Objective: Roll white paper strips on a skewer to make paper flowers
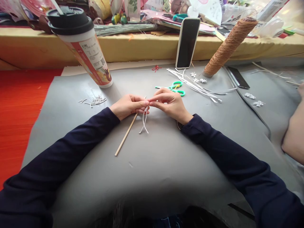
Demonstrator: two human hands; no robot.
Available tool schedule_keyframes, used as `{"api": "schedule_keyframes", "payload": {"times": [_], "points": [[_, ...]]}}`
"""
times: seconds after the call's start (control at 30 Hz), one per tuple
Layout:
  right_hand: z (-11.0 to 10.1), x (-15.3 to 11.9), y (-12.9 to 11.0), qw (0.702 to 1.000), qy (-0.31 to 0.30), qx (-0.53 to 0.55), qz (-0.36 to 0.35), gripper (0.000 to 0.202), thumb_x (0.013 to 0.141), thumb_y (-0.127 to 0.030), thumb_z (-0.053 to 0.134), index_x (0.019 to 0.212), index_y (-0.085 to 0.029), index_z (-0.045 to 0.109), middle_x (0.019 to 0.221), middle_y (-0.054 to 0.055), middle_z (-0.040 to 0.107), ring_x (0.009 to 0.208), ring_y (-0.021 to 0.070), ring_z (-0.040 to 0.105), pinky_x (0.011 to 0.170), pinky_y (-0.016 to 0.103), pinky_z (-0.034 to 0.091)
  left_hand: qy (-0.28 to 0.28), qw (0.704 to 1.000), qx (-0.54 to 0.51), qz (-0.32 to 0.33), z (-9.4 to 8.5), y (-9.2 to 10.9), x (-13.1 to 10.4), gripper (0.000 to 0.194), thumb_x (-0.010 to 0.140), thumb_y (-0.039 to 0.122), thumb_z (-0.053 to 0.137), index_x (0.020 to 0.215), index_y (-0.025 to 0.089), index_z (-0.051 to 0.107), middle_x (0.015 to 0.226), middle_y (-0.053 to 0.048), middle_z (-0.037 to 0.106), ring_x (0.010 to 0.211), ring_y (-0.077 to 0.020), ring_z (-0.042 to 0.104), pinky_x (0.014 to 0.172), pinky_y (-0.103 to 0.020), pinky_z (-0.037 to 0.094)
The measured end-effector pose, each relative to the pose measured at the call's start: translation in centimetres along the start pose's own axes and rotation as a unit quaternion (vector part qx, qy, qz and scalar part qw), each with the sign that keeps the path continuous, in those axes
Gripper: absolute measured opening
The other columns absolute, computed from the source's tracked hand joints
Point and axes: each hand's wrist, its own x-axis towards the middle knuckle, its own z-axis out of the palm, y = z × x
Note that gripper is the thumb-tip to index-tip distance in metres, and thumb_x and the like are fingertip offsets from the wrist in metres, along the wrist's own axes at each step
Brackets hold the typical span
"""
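Note:
Thin white strips (144,122) hang down from between my two hands, which meet at the fingertips above the grey mat (152,164). My left hand (130,105) pinches the top of the strips with its thumb and fingers. A thin wooden stick (127,134) slants under that hand, its upper tip showing behind the fingers. My right hand (171,104) is closed at the same spot, thumb against forefinger, and the fingertips hide how the strips are joined. Just behind it lie green-handled scissors (177,87).
A tall paper cup (89,53), grey-white short pieces (96,100), an upright phone (187,42), long white strips (194,84), small white flowers (196,80), a brown twine cone (229,47) and a flat phone (238,77) surround the hands. Another person's arm (294,133) is at right.

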Motion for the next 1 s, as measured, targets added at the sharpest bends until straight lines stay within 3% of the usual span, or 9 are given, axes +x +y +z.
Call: {"api": "schedule_keyframes", "payload": {"times": [0.5, 0.83, 1.0], "points": [[-1.1, 0.5, 0.5, 1.000, -0.028, -0.007, 0.007, 0.031, 0.073, -0.047, 0.054, 0.074, -0.017, 0.064, 0.080, 0.003, 0.059, 0.063, 0.0093, 0.048, 0.051, 0.024, 0.037, -0.022, 0.997, 0.040, -0.058, -0.2, 0.5, -0.1, 0.036, 0.059, 0.040, 0.070, 0.080, 0.012, 0.068, 0.077, -0.011, 0.065, 0.066, -0.0198, 0.063, 0.067, -0.037, 0.052], [-1.1, 0.5, 0.4, 0.997, -0.067, -0.026, 0.025, 0.023, 0.076, -0.038, 0.054, 0.072, -0.017, 0.062, 0.077, 0.002, 0.057, 0.063, 0.0094, 0.043, 0.053, 0.024, 0.034, -0.031, 0.996, 0.078, -0.026, 0.1, 0.6, -0.4, 0.036, 0.060, 0.041, 0.068, 0.081, 0.012, 0.067, 0.073, -0.009, 0.064, 0.057, -0.0151, 0.060, 0.057, -0.030, 0.051], [-1.1, 0.6, 0.5, 0.996, -0.057, -0.060, 0.020, 0.024, 0.077, -0.038, 0.053, 0.071, -0.017, 0.061, 0.070, 0.001, 0.054, 0.064, 0.0106, 0.040, 0.056, 0.024, 0.033, -0.001, 0.995, 0.099, -0.014, 0.3, 0.6, -0.3, 0.037, 0.061, 0.043, 0.067, 0.080, 0.011, 0.067, 0.068, -0.008, 0.063, 0.056, -0.0160, 0.060, 0.056, -0.030, 0.050]]}}
